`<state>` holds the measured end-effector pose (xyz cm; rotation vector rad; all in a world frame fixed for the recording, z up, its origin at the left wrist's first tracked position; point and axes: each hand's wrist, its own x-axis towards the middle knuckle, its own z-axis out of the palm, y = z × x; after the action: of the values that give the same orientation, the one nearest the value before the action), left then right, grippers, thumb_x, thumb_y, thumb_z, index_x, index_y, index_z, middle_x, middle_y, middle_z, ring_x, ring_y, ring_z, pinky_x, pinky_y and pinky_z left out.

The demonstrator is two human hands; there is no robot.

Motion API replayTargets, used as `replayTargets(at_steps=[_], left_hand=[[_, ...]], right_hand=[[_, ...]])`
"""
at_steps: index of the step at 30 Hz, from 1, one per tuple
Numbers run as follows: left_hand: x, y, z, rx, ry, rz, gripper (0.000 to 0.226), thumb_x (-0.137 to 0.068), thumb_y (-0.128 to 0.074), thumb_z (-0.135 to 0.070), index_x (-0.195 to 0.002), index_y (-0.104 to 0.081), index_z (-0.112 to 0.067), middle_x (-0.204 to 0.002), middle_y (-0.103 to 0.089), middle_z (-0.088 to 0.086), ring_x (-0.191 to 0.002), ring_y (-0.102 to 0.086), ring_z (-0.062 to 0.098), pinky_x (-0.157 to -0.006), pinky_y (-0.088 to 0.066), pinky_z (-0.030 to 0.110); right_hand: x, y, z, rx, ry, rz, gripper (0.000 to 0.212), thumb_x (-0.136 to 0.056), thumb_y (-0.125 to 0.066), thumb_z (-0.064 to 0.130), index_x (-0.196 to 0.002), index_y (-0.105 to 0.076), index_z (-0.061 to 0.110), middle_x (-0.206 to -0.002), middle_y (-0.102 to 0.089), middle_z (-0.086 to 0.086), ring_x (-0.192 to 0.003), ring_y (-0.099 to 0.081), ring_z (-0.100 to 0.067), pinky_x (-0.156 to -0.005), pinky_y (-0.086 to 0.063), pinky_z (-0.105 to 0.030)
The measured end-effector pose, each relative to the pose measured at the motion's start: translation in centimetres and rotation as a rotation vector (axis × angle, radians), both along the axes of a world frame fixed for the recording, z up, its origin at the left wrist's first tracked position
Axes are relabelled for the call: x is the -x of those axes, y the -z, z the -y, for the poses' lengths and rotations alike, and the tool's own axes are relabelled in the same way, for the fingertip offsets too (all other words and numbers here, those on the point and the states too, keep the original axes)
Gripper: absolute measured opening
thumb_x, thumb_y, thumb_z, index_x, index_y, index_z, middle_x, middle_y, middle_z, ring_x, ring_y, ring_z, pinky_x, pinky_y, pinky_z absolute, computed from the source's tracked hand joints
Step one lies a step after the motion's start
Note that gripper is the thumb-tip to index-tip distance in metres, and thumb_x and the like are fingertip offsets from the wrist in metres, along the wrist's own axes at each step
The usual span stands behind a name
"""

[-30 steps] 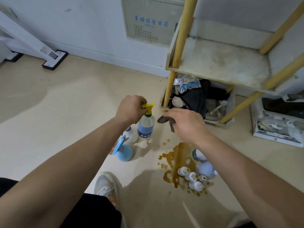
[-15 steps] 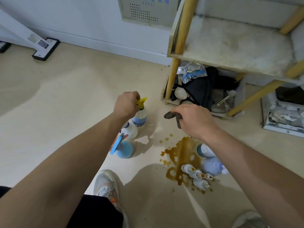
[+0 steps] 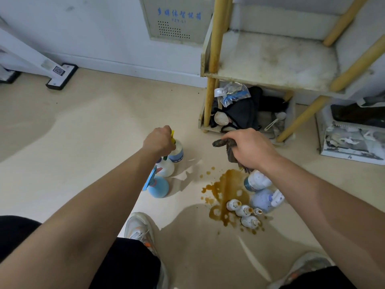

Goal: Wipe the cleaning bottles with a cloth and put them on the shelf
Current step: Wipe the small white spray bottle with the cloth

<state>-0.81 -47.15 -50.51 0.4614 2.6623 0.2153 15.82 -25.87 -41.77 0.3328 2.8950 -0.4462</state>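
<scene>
My left hand (image 3: 159, 140) grips the yellow trigger head of a clear spray bottle with a blue label (image 3: 177, 154), which is down among the floor bottles. Beside it stand a white spray bottle (image 3: 165, 167) and a blue spray bottle (image 3: 158, 187). My right hand (image 3: 250, 150) holds a dirty dark cloth (image 3: 224, 143) above the floor. Below that hand lie a white bottle (image 3: 257, 181), a pale blue bottle (image 3: 263, 200) and three small white bottles (image 3: 243, 211) in a brown spill (image 3: 226, 188). The stained shelf board (image 3: 270, 63) is bare.
The shelf's yellow poles (image 3: 215, 38) frame a bottom tray of dark clutter (image 3: 245, 111). A box with a printed lid (image 3: 354, 144) sits at the right. A white stand foot (image 3: 60, 75) rests by the wall. My shoes (image 3: 139, 228) are near the puddle.
My left hand has lowered the yellow-trigger spray bottle toward the floor next to the other spray bottles. My right hand with the cloth has stayed about where it was.
</scene>
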Motion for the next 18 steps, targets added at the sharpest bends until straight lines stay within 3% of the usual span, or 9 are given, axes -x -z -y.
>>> replayTargets(at_steps=[5, 9, 12, 18], left_hand=[[-3.6, -2.1, -1.2, -0.059, 0.058, -0.091, 0.044, -0.091, -0.063, -0.028, -0.133, -0.056, -0.012, -0.126, -0.055, 0.013, -0.114, -0.058, 0.034, -0.091, -0.052, 0.042], [-9.3, -2.3, -4.5, -0.073, 0.252, 0.023, 0.045, -0.092, -0.064, -0.036, -0.133, -0.057, -0.018, -0.133, -0.058, 0.007, -0.118, -0.058, 0.029, -0.096, -0.051, 0.04], [-13.5, -0.5, -7.1, -0.065, 0.393, 0.117, 0.047, -0.09, -0.069, -0.034, -0.133, -0.057, -0.018, -0.131, -0.061, 0.007, -0.113, -0.061, 0.027, -0.091, -0.054, 0.039], [-19.6, 5.0, -9.6, -0.003, 0.448, 0.227, 0.066, -0.081, -0.077, -0.025, -0.141, -0.047, -0.024, -0.133, -0.057, 0.003, -0.115, -0.059, 0.026, -0.091, -0.054, 0.038]], right_hand=[[-2.9, -1.4, -0.8, -0.037, 0.063, -0.005, 0.043, -0.091, -0.052, 0.011, -0.12, -0.067, 0.038, -0.094, -0.073, 0.001, -0.087, -0.067, -0.027, -0.069, -0.054, -0.034], [-6.6, -1.9, -1.8, -0.063, 0.098, 0.018, 0.046, -0.087, -0.052, 0.005, -0.116, -0.068, 0.036, -0.098, -0.07, -0.004, -0.085, -0.065, -0.03, -0.069, -0.057, -0.039], [-9.5, -1.5, -3.2, -0.085, 0.13, 0.032, 0.047, -0.085, -0.053, 0.006, -0.118, -0.067, 0.038, -0.104, -0.07, -0.003, -0.091, -0.064, -0.03, -0.071, -0.056, -0.04], [-15.4, 0.1, -6.4, -0.047, 0.238, 0.098, 0.042, -0.087, -0.054, 0.01, -0.114, -0.068, 0.039, -0.096, -0.067, 0.0, -0.082, -0.061, -0.028, -0.066, -0.048, -0.033]])
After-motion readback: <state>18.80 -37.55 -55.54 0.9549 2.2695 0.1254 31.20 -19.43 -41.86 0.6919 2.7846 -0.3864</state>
